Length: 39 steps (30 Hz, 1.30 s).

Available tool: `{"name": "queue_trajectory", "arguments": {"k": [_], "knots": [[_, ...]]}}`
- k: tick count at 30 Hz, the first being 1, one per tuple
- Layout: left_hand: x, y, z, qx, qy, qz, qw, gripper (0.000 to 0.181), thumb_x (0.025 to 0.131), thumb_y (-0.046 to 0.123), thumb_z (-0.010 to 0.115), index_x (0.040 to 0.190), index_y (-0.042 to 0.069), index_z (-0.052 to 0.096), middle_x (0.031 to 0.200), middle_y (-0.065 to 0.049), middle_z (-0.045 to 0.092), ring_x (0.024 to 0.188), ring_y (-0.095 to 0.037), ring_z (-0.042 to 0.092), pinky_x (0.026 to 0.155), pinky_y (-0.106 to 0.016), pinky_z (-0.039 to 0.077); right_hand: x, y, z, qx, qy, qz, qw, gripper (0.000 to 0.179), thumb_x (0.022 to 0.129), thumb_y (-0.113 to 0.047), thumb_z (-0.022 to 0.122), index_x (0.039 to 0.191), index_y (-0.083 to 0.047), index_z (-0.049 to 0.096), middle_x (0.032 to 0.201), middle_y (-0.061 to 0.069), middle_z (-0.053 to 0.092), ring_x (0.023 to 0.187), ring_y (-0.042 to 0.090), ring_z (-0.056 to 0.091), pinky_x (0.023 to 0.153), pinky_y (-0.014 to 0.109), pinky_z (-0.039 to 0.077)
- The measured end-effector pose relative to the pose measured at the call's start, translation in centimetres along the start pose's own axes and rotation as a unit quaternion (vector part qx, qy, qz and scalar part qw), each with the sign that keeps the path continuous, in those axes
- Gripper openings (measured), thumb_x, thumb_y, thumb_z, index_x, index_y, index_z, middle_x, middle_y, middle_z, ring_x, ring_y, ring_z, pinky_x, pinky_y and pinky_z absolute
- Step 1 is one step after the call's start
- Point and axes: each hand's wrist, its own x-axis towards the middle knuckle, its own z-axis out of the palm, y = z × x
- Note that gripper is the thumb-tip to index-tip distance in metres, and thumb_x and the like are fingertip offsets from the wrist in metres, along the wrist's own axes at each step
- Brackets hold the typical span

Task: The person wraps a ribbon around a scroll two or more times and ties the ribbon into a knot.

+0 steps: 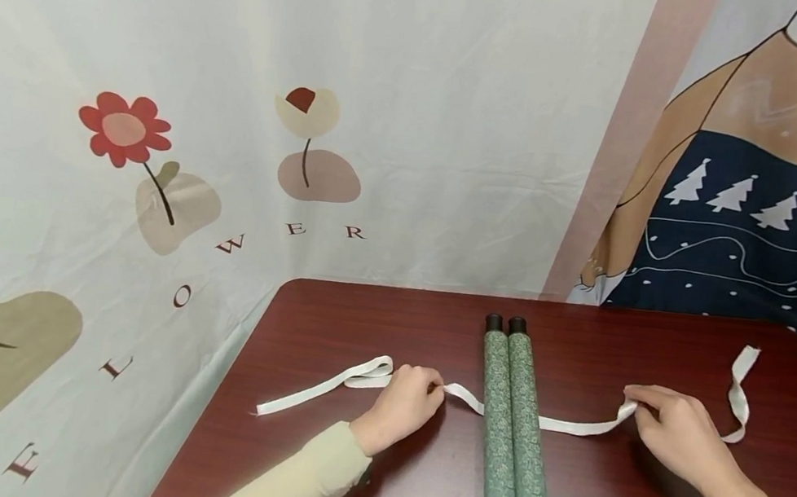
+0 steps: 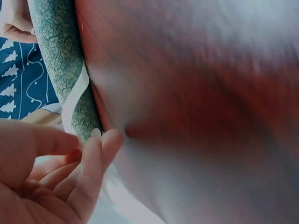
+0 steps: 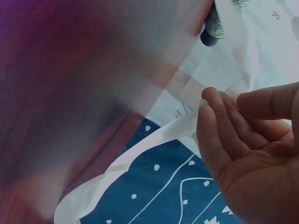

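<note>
Two green patterned scroll rollers (image 1: 511, 442) with black end knobs lie side by side on the dark red table. A white ribbon (image 1: 577, 427) passes beneath them and comes out on both sides. My left hand (image 1: 405, 401), left of the rollers, pinches the ribbon between thumb and fingers; beyond it the ribbon (image 1: 323, 388) folds into a loop and trails off left. On the other side, my right hand (image 1: 683, 433) pinches the ribbon, whose free end (image 1: 739, 394) curls toward the table's back right. In the right wrist view the ribbon (image 3: 159, 135) runs off past the fingertips.
The table (image 1: 361, 318) has rounded back corners. Behind and to its left hangs a pale curtain (image 1: 457, 124) printed with flowers and letters. At the right the cloth shows a figure in dark blue with white trees (image 1: 747, 231).
</note>
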Motion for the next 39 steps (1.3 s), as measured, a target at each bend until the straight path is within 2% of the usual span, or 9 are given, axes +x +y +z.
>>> {"name": "queue_trajectory", "arguments": {"k": [3,5,8,13,18,20,25,33,39], "knots": [[0.2,0.3,0.3,-0.086,0.021,-0.034,0.9955,0.013,0.090,0.001,0.069,0.085,0.006,0.080,0.071,0.000,0.074,0.057,-0.002,0.058,0.064,-0.021,0.052,0.3,-0.6,-0.1,0.017,0.011,-0.001,0.9998,0.028,0.083,0.010,0.067,0.108,0.004,0.079,0.110,0.023,0.075,0.077,0.011,0.057,0.058,0.020,0.039],[0.4,0.6,0.5,-0.149,0.037,-0.067,0.9859,0.012,0.090,0.002,0.070,0.087,0.006,0.081,0.071,0.000,0.074,0.056,0.000,0.057,0.063,-0.020,0.052,0.4,-1.0,-0.1,0.028,0.016,-0.002,0.9995,0.028,0.084,0.009,0.068,0.109,0.002,0.079,0.110,0.022,0.075,0.082,0.008,0.059,0.060,0.017,0.039],[0.7,1.3,0.7,-0.240,0.057,-0.110,0.9629,0.010,0.089,0.001,0.073,0.088,0.005,0.082,0.075,-0.001,0.076,0.058,-0.002,0.061,0.062,-0.021,0.053,0.6,-1.5,0.0,0.055,0.025,-0.007,0.9981,0.027,0.086,0.008,0.069,0.110,0.000,0.080,0.111,0.020,0.076,0.089,-0.006,0.057,0.065,0.009,0.039],[1.3,2.5,1.2,-0.321,0.087,-0.151,0.9308,0.007,0.087,0.000,0.075,0.087,0.004,0.081,0.080,0.000,0.076,0.068,-0.003,0.062,0.062,-0.019,0.050,1.2,-2.7,0.5,0.096,0.063,-0.040,0.9926,0.024,0.084,0.006,0.079,0.106,-0.003,0.082,0.105,0.013,0.078,0.104,-0.021,0.054,0.085,-0.002,0.038],[1.8,3.6,1.7,-0.409,0.093,-0.168,0.8922,0.010,0.086,-0.003,0.076,0.096,-0.006,0.078,0.086,-0.008,0.077,0.072,-0.005,0.063,0.064,-0.018,0.049,2.2,-4.1,1.0,0.158,0.087,-0.070,0.9811,0.027,0.079,0.012,0.083,0.101,-0.004,0.082,0.099,0.008,0.079,0.096,-0.017,0.061,0.074,0.005,0.049],[2.0,4.0,1.9,-0.435,0.092,-0.167,0.8800,0.015,0.086,-0.005,0.075,0.100,-0.010,0.077,0.091,-0.010,0.077,0.075,-0.005,0.064,0.066,-0.017,0.049,2.7,-4.7,1.1,0.178,0.087,-0.080,0.9769,0.030,0.078,0.014,0.083,0.100,-0.006,0.082,0.097,0.005,0.078,0.093,-0.014,0.064,0.072,0.007,0.050],[2.4,4.9,2.2,-0.454,0.077,-0.147,0.8753,0.016,0.088,-0.008,0.072,0.102,-0.009,0.078,0.098,-0.014,0.077,0.077,-0.005,0.061,0.066,-0.016,0.047,3.8,-6.2,1.1,0.228,0.055,-0.078,0.9691,0.031,0.080,0.013,0.083,0.102,-0.008,0.082,0.098,0.002,0.078,0.089,-0.006,0.068,0.069,0.011,0.051],[2.6,6.0,2.5,-0.472,0.014,-0.122,0.8732,0.017,0.091,-0.010,0.067,0.105,-0.013,0.077,0.102,-0.021,0.077,0.087,-0.011,0.069,0.075,-0.017,0.053,5.4,-8.4,1.2,0.266,-0.017,-0.065,0.9615,0.023,0.091,0.002,0.078,0.110,-0.011,0.081,0.105,0.001,0.077,0.090,0.003,0.070,0.073,0.017,0.055],[3.0,6.6,2.6,-0.454,-0.016,-0.111,0.8840,0.016,0.094,-0.004,0.071,0.107,-0.010,0.078,0.104,-0.016,0.078,0.090,-0.003,0.066,0.075,-0.016,0.052,6.5,-9.4,1.6,0.296,-0.071,-0.101,0.9471,0.023,0.098,0.004,0.067,0.117,-0.003,0.078,0.114,0.009,0.074,0.099,0.003,0.067,0.079,0.020,0.056]]}}
